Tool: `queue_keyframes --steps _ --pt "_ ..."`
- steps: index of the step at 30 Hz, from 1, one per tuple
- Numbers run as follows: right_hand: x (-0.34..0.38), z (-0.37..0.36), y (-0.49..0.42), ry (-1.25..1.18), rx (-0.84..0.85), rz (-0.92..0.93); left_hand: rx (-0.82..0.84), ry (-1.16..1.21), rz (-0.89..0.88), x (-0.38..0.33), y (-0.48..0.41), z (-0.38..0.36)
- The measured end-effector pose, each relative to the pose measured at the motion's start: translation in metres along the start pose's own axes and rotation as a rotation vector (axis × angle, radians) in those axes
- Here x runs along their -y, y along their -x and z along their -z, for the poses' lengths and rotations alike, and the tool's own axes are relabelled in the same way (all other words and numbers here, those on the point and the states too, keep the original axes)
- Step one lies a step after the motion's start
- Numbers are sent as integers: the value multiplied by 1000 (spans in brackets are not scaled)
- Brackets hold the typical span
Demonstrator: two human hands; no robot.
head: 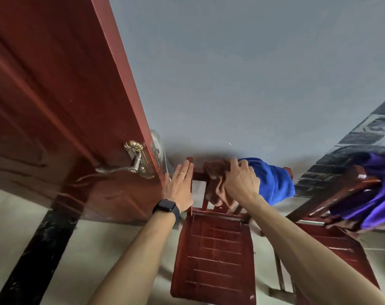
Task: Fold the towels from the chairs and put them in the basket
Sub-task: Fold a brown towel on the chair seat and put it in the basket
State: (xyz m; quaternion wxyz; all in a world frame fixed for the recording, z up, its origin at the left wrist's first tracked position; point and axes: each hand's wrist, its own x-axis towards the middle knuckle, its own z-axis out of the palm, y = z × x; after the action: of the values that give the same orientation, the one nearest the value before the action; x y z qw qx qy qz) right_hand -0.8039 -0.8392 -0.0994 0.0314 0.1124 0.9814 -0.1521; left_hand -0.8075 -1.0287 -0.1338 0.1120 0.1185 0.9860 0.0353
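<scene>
A brown towel (216,183) and a blue towel (275,181) hang over the top rail of a red wooden chair (215,249) straight ahead. My right hand (240,181) grips the brown towel at the rail, fingers curled into the cloth. My left hand (179,186), with straight fingers, wearing a ring and a black watch, sits at the chair's left back post. A purple towel (376,194) is draped over a second red chair (341,243) on the right. No basket is in view.
A red door (61,102) with a brass handle (134,159) stands open close on the left. A grey wall (242,73) is behind the chairs, dark tiling (350,155) at the right. The floor is pale, with a black strip (39,249).
</scene>
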Motion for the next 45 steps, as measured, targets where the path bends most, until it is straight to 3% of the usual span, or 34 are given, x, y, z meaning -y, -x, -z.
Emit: queue_keyframes --steps 4,9,12,16,20,25,30,35,38,41,45 --pt "7 56 25 -315 -190 -39 67 264 -42 4 -3 28" --pt "16 134 65 -618 -287 -3 -18 1187 -84 -13 28 97" --pt "19 156 99 -772 -259 6 -57 1396 -252 -20 52 140" --pt "20 153 140 -964 -216 44 144 1354 -319 -31 77 158" --pt "13 137 163 -1126 -99 37 190 1362 -281 -45 90 140" --pt "-9 112 172 -1508 164 -305 129 1242 -173 -59 106 125" --pt "-39 80 187 -1341 365 -509 133 1113 -196 -72 114 92" --pt "-74 59 193 -1347 214 -484 4 741 -118 -68 120 53" --pt "-87 48 193 -1154 53 -418 -35 668 -57 -62 126 41" --pt "-90 41 193 -1048 -14 -343 -56 794 -44 -65 128 39" --pt "-89 49 191 -1338 101 -327 39 1284 117 -81 130 56"
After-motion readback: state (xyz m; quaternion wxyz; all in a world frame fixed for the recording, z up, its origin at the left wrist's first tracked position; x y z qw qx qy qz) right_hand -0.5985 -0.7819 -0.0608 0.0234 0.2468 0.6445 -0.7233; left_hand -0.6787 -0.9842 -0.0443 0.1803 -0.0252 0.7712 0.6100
